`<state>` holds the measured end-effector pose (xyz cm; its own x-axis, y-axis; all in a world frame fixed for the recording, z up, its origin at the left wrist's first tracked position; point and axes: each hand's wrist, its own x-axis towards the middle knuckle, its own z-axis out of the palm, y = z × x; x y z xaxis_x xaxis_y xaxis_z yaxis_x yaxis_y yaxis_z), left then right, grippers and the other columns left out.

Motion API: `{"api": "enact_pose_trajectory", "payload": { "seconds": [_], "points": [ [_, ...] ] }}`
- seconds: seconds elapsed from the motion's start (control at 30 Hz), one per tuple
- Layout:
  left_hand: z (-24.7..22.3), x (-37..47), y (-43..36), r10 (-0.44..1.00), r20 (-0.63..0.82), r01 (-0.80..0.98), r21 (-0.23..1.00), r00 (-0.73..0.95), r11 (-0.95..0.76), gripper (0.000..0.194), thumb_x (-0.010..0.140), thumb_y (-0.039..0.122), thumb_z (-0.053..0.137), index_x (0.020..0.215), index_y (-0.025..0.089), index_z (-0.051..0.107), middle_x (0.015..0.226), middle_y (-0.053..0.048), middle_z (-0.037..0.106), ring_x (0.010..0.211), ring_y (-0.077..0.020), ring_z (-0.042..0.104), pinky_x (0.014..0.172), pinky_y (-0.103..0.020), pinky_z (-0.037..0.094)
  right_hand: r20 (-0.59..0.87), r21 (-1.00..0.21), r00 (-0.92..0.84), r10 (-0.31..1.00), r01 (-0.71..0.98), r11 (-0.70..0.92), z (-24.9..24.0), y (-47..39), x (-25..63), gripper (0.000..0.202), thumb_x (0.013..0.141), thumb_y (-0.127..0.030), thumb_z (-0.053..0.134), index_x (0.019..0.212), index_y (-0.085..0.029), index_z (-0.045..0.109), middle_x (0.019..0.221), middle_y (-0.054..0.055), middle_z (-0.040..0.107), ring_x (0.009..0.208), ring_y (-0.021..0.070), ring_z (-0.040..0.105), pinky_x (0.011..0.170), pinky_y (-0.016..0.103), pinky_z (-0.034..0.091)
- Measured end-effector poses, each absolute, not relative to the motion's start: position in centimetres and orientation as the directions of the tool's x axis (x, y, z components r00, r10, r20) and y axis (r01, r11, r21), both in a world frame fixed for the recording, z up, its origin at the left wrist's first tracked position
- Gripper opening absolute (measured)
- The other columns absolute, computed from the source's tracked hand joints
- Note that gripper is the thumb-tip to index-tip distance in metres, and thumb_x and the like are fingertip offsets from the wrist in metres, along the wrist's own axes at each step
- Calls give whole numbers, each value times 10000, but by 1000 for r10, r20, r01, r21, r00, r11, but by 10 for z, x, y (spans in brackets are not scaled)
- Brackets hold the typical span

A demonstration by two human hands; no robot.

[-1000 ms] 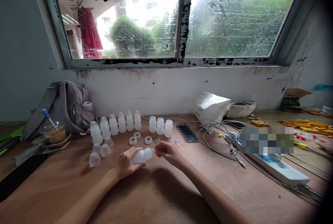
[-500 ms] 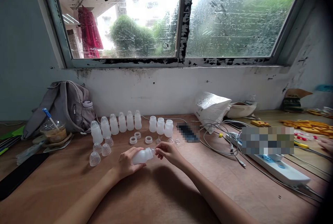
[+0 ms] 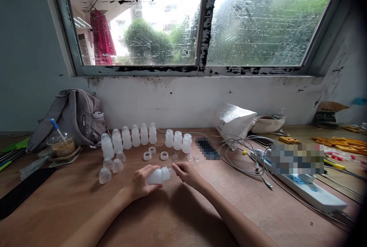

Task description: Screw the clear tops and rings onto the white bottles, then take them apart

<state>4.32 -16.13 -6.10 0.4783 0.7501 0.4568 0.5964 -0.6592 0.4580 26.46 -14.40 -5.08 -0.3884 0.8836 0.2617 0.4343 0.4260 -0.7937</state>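
My left hand [image 3: 142, 181] is wrapped round a frosted baby bottle [image 3: 154, 177], tilted on its side with its threaded neck towards the right. At the bottle's mouth is a small clear teat [image 3: 171, 172], and my right hand [image 3: 185, 172] pinches its tip. Behind my hands lie several white screw rings [image 3: 164, 155]. Clear round-rimmed teats [image 3: 189, 157] lie right of them. Three uncapped bottles [image 3: 177, 140] stand upright behind. Farther left is a row of bottles with clear caps [image 3: 126, 138], and several loose clear caps [image 3: 105, 175] lie in front of it.
At the left are a grey backpack [image 3: 76, 119], a drink cup with a straw [image 3: 61, 143] and a black flat object [image 3: 25, 191]. Looped cables [image 3: 241, 163] and a white power strip [image 3: 312, 195] lie right. A white bag [image 3: 233, 122] stands against the wall.
My right hand has shifted slightly to the right at the bottle's mouth. My left hand still grips the bottle. The whole view has shifted a little.
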Motion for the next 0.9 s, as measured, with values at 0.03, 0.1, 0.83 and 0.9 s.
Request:
{"api": "enact_pose_trajectory", "payload": {
  "seconds": [0.03, 0.1, 0.83, 0.9],
  "points": [
    [-60, 44, -161, 758, 454, 597, 470, 468, -650, 505, 651, 404, 642, 1105, 231, 505, 1024, -41, 598, 892, -204, 575, 775, -305, 461, 265, -799, -396, 879, 420, 430, -50, -144, 265, 405, 826, -479, 384, 579, -168, 463, 460, -37, 419, 400, 68, 387, 390, 190, 276],
    [-59, 44, -161, 774, 442, 593, 499, 453, -632, 501, 644, 401, 648, 1094, 228, 515, 1018, -43, 601, 896, -209, 572, 777, -306, 456, 258, -829, -422, 869, 366, 423, -49, -145, 267, 317, 796, -480, 446, 720, -177, 502, 532, -37, 466, 420, 69, 418, 388, 181, 301],
    [-49, 50, -163, 855, -81, 138, 990, 511, 12, 370, 668, 398, 622, 917, 124, 616, 692, -15, 579, 548, -123, 529, 463, -202, 398, 288, -948, -521, 804, -38, 316, -36, -151, 265, 197, 692, -251, 640, 865, -168, 595, 840, 35, 584, 765, 144, 547, 680, 277, 451],
    [-48, 50, -164, 827, -149, 100, 989, 543, 112, 379, 683, 416, 602, 926, 125, 602, 691, -24, 574, 504, -121, 534, 413, -197, 395, 288, -947, -517, 806, -31, 318, -33, -153, 265, 205, 689, -263, 645, 865, -168, 595, 838, 35, 584, 764, 144, 548, 680, 271, 446]
  ]
}}
